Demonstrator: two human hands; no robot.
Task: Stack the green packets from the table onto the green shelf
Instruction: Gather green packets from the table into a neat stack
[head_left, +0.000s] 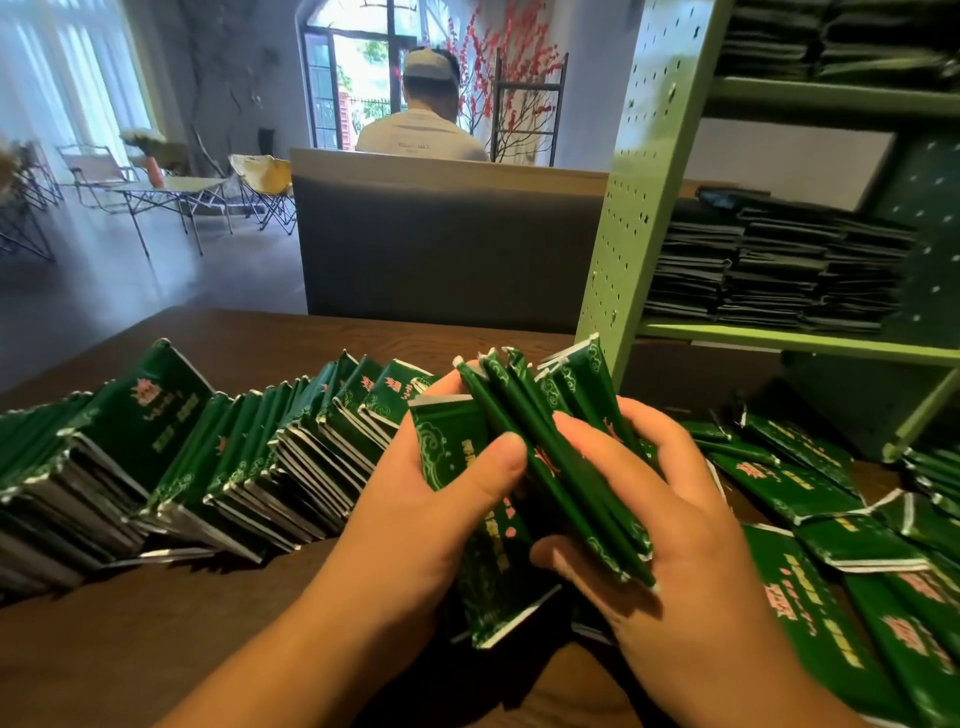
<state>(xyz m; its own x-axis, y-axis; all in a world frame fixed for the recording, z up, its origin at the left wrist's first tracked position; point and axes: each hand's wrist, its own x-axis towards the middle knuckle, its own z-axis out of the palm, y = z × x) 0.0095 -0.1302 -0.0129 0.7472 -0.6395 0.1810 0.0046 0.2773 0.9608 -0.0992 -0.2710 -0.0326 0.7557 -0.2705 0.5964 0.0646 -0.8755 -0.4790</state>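
Both hands hold one bundle of green packets (540, 467) just above the brown table (156, 649), low in the middle of the view. My left hand (415, 519) grips its left side, thumb lying across the front packet. My right hand (670, 535) curls round its right side, fingers between the packets. A long leaning row of green packets (208, 457) stretches to the left. Loose green packets (810, 561) lie flat on the right. The green shelf (800, 340) stands at the right with dark stacks of packets (769, 270) on it.
A perforated green shelf upright (639, 197) rises just behind the bundle. A grey partition (447, 244) closes off the table's far side, and a person (423, 119) sits behind it facing away. Folding chairs (260, 187) and a small table stand at the far left.
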